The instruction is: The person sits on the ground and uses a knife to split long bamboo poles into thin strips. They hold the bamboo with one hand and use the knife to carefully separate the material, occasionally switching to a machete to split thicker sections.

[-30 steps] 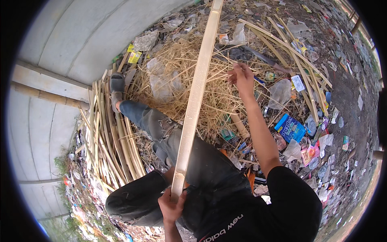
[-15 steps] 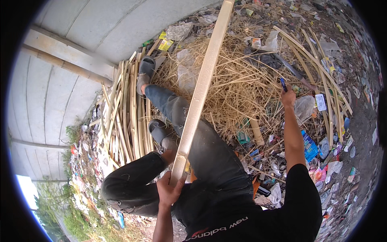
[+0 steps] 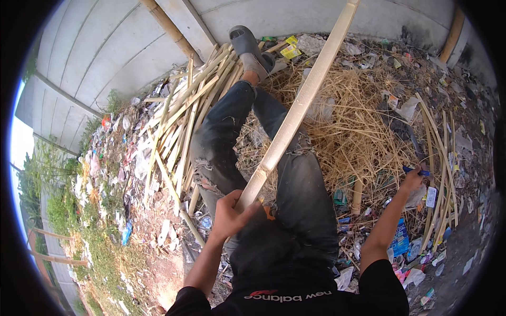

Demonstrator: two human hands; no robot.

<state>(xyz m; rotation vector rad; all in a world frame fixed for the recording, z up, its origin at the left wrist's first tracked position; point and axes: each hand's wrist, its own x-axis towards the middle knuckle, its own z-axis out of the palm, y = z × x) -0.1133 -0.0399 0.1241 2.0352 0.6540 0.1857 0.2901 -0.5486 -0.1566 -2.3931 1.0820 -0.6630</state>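
Observation:
My left hand [image 3: 232,215] is wrapped round the near end of a long, pale split bamboo strip [image 3: 299,113]. The strip slants up and away to the right, passing over my legs, and a node ring shows near my grip. Out to the right, my right hand [image 3: 412,181] is closed on a small, slim blue pen-like object [image 3: 416,170]; its exact kind is unclear. Just beyond that hand lies a long grey tool-like piece [image 3: 412,141], partly hidden among the litter.
Split bamboo strips [image 3: 184,113] are piled at the left by my foot [image 3: 250,50]. Straw-like bamboo shavings [image 3: 358,116] heap up ahead. More strips [image 3: 440,158] lie at the right, with plastic litter around. A concrete panel wall [image 3: 253,21] stands behind.
My right hand has moved outward and nearer with the blue object, which has turned sideways. My legs have shifted, one knee now raised. The view has swung left; the bamboo strip stays in my left hand.

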